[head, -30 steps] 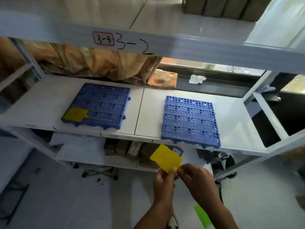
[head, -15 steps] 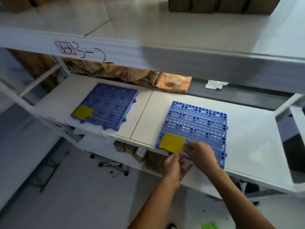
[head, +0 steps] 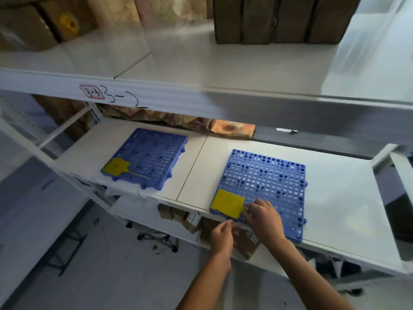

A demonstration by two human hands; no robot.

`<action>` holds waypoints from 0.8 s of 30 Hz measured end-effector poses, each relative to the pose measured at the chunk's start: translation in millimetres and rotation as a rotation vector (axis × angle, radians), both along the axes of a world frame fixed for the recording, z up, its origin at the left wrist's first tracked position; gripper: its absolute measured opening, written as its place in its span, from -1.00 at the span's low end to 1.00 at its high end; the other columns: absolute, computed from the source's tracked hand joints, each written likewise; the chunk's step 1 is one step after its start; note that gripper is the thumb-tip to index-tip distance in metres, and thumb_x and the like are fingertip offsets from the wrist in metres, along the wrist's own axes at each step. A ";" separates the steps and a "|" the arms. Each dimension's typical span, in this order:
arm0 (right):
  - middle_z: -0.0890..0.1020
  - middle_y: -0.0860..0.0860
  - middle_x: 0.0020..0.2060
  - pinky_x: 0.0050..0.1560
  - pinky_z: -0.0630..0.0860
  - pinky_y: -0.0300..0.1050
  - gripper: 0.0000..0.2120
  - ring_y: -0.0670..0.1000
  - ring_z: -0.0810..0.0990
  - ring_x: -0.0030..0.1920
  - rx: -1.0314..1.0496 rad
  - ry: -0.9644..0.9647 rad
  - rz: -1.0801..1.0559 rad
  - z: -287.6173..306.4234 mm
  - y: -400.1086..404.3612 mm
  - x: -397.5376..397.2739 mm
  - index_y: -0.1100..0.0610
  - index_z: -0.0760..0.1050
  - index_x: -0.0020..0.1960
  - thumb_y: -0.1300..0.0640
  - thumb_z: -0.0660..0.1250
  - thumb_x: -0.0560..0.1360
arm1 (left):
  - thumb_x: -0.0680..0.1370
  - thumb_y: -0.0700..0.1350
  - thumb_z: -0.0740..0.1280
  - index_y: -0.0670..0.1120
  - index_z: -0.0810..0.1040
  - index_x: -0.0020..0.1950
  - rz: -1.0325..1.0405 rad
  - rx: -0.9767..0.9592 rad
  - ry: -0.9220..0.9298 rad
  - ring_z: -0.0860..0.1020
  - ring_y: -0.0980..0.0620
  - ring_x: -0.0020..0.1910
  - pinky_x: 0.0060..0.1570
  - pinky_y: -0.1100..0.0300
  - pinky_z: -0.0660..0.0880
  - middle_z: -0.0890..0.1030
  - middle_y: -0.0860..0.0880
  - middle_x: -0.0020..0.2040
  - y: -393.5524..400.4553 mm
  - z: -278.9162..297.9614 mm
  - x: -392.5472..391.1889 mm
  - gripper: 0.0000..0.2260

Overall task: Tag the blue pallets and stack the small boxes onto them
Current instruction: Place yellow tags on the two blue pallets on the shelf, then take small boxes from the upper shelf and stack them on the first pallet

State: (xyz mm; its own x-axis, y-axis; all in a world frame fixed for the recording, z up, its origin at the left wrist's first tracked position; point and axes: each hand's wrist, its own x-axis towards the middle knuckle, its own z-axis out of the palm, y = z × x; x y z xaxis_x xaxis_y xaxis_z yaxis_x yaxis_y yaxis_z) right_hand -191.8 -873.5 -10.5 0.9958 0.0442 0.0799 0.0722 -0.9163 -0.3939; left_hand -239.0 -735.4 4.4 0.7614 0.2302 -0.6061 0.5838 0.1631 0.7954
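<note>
— Two blue pallets, each with one yellow tag, on the white shelf (head: 335, 198) marked "3-3" and "3-2"?
— Yes: left pallet (head: 152, 153), tag (head: 117, 167); right pallet (head: 268, 184), tag (head: 228, 203).
— Hands?
— Right hand (head: 262, 219) fingers bent at the tag's edge; left hand (head: 222, 237) curled below the shelf lip; whether either pinches anything is unclear.

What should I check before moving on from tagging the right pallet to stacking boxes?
1. Left pallet carries its yellow tag: ok.
2. Second tag lies on the right pallet's near-left corner: ok.
3. Its tie threaded and locked: cannot tell; right hand covers it.
4. Left hand free: cannot tell.
5. Both pallets flat on the shelf: ok.
6. Pallet tops bare of boxes: ok.
</note>
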 end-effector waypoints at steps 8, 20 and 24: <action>0.68 0.01 0.22 0.19 0.53 0.09 -0.62 0.14 0.63 0.25 -0.015 -0.005 -0.099 3.0 29.1 -32.0 0.11 0.65 0.28 0.00 0.50 0.51 | 0.70 -0.17 0.20 -0.10 0.61 0.06 0.029 -0.163 0.045 0.61 0.01 -0.19 -0.30 0.22 0.45 0.73 -0.07 -0.05 26.7 -3.2 -31.6 -0.82; 0.69 0.03 0.17 0.11 0.46 -0.09 -0.59 -0.01 0.63 0.18 0.628 0.062 -0.362 178.3 113.2 -81.8 0.13 0.61 0.27 -0.11 0.13 0.72 | 0.71 0.14 0.08 0.14 0.59 0.29 -0.562 0.059 -0.579 0.54 0.27 0.27 0.30 0.26 0.45 0.61 0.17 0.27 97.4 155.8 -0.2 -0.67; 0.67 0.01 0.27 0.20 0.49 -0.13 -0.65 0.00 0.58 0.33 0.819 -0.100 -0.359 272.8 138.9 -108.5 -0.07 0.63 0.28 -0.17 0.17 0.69 | 0.49 0.45 0.04 0.28 0.51 0.39 -0.676 0.025 -0.854 0.43 0.40 0.34 0.36 0.28 0.33 0.52 0.36 0.33 128.4 261.4 -11.6 -0.42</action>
State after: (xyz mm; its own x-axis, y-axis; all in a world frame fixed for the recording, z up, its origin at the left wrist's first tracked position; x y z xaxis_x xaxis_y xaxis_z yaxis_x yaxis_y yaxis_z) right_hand -300.3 -734.5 262.3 0.9256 -0.3767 0.0366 -0.0952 -0.3254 -0.9408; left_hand -250.6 -606.9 265.7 0.9028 -0.3894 0.1825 -0.2005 -0.0057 0.9797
